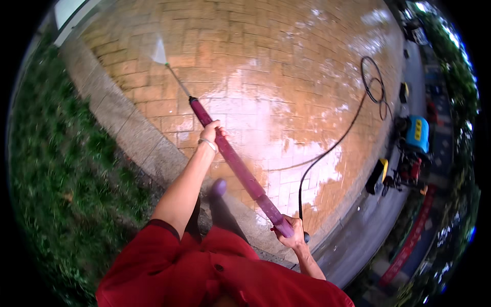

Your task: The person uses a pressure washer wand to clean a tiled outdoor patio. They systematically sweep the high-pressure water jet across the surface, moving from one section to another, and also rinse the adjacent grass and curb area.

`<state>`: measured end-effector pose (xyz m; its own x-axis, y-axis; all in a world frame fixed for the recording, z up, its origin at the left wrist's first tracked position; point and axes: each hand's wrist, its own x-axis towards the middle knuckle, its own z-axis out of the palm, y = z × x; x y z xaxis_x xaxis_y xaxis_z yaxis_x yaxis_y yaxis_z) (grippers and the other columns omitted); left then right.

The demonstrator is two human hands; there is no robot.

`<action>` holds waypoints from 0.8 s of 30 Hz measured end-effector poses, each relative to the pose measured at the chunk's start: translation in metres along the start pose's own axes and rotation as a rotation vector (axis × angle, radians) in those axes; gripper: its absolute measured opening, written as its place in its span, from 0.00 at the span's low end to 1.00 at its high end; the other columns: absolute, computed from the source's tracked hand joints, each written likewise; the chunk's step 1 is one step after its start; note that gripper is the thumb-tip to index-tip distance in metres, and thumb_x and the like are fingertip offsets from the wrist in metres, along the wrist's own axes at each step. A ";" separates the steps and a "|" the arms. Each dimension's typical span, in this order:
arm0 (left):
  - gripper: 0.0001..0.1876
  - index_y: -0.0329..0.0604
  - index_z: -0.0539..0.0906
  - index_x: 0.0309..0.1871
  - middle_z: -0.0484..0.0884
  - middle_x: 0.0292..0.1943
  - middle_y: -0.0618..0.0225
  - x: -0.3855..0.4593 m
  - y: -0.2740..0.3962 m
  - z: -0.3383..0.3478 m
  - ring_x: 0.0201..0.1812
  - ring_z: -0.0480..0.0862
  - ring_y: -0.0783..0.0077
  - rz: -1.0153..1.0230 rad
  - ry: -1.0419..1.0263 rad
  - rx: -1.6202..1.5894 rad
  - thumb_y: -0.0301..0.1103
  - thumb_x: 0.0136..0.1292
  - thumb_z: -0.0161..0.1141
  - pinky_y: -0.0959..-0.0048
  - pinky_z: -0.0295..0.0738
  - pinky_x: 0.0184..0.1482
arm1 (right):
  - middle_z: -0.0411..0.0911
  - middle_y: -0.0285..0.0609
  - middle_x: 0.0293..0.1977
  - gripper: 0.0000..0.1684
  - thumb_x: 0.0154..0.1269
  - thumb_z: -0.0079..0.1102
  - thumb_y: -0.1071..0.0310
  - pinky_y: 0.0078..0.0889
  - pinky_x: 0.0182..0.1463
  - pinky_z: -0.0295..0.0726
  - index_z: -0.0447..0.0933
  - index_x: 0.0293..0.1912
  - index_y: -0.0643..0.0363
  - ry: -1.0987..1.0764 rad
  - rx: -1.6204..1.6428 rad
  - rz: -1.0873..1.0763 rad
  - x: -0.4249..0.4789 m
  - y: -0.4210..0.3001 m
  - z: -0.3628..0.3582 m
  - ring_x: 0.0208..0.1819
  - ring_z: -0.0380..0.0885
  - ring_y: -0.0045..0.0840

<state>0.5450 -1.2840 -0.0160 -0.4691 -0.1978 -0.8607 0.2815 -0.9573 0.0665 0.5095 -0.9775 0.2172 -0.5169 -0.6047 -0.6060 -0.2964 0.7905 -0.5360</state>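
Observation:
Both my hands grip a pressure washer wand with a translucent purple-red sleeve (239, 167) around its shaft. My left hand (213, 132) wraps the forward part of the sleeve. At the rear end, my right hand (290, 231) is closed around the handle; its trigger is hidden. A thin metal lance (178, 80) reaches out from the sleeve to a green nozzle tip (167, 64). White water spray (158, 51) fans from the tip onto wet brick paving (238, 88). A black high-pressure hose (321, 155) runs from beside my right hand across the bricks.
The hose lies in loops (371, 82) at the right. A stone curb (126, 122) separates the paving from grass (69, 165) on my left. Along the road (356, 234) stand a three-wheeled vehicle with a blue tank (417, 134) and a black-and-yellow block (378, 176). My purple boot (218, 187) is by the curb.

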 end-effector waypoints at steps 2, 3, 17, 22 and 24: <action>0.09 0.44 0.67 0.22 0.66 0.14 0.70 0.003 -0.014 0.006 0.14 0.67 0.73 -0.060 -0.086 -0.011 0.33 0.54 0.53 0.70 0.66 0.18 | 0.77 0.44 0.19 0.14 0.42 0.59 0.73 0.24 0.29 0.74 0.77 0.35 0.62 0.024 -0.035 0.050 -0.015 -0.013 -0.007 0.22 0.77 0.21; 0.09 0.45 0.67 0.22 0.66 0.13 0.70 0.007 -0.009 0.000 0.14 0.67 0.73 -0.031 -0.086 -0.026 0.33 0.54 0.53 0.70 0.66 0.18 | 0.78 0.47 0.21 0.16 0.41 0.60 0.72 0.23 0.29 0.74 0.77 0.36 0.62 0.005 -0.066 0.037 -0.005 -0.006 -0.008 0.23 0.78 0.23; 0.11 0.45 0.66 0.21 0.67 0.15 0.71 -0.010 0.028 -0.075 0.16 0.67 0.75 0.029 0.053 0.111 0.35 0.58 0.49 0.74 0.66 0.20 | 0.76 0.55 0.27 0.21 0.39 0.61 0.61 0.39 0.37 0.74 0.77 0.37 0.61 0.085 -0.044 -0.064 -0.015 0.010 0.042 0.31 0.76 0.44; 0.10 0.44 0.67 0.19 0.66 0.12 0.69 -0.012 -0.068 -0.027 0.13 0.67 0.73 -0.128 -0.007 0.039 0.33 0.52 0.54 0.71 0.67 0.18 | 0.75 0.49 0.18 0.19 0.37 0.61 0.73 0.25 0.26 0.73 0.77 0.36 0.66 0.044 -0.069 0.111 -0.068 0.036 0.021 0.19 0.75 0.24; 0.10 0.42 0.67 0.21 0.67 0.13 0.68 -0.025 -0.092 -0.012 0.13 0.68 0.70 -0.188 0.079 0.034 0.33 0.54 0.52 0.68 0.68 0.17 | 0.75 0.44 0.17 0.09 0.40 0.56 0.76 0.25 0.27 0.73 0.75 0.28 0.66 0.102 0.079 0.077 -0.081 0.027 0.019 0.20 0.75 0.22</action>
<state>0.5405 -1.1884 -0.0068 -0.4437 0.0010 -0.8962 0.1657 -0.9827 -0.0832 0.5587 -0.9088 0.2413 -0.6161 -0.5261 -0.5863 -0.1902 0.8216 -0.5373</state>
